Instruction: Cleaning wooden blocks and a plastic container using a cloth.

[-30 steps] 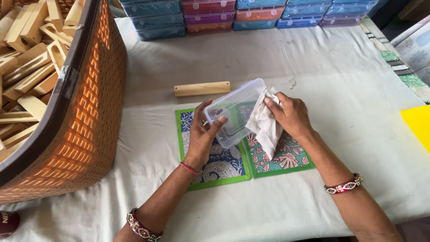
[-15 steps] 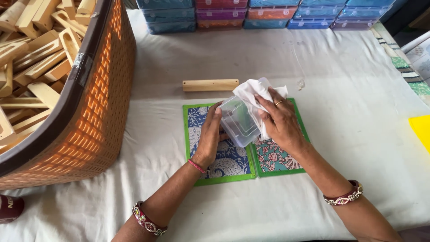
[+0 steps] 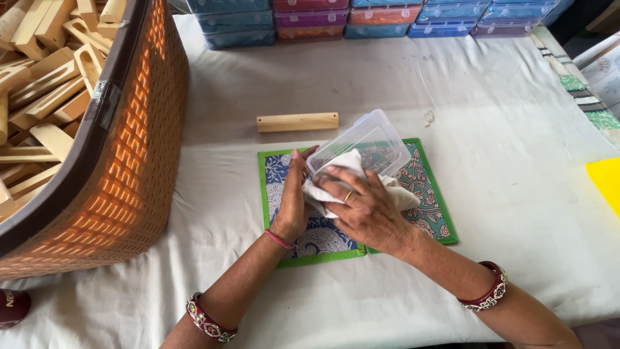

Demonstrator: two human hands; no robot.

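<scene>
container: clear plastic box (image 3: pixel 365 143), rectangular, tilted, held just above the patterned mats
cloth: white rag (image 3: pixel 341 169), crumpled, pressed against the box's near side, partly hidden under fingers

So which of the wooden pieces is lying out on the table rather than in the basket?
The single plain wooden block, flat on the white cloth just beyond the green-bordered mats. All other wooden pieces are heaped inside the orange basket.

Right hand (image 3: pixel 367 213) with white cloth (image 3: pixel 352 174) on clear plastic box (image 3: pixel 368 142)
</scene>
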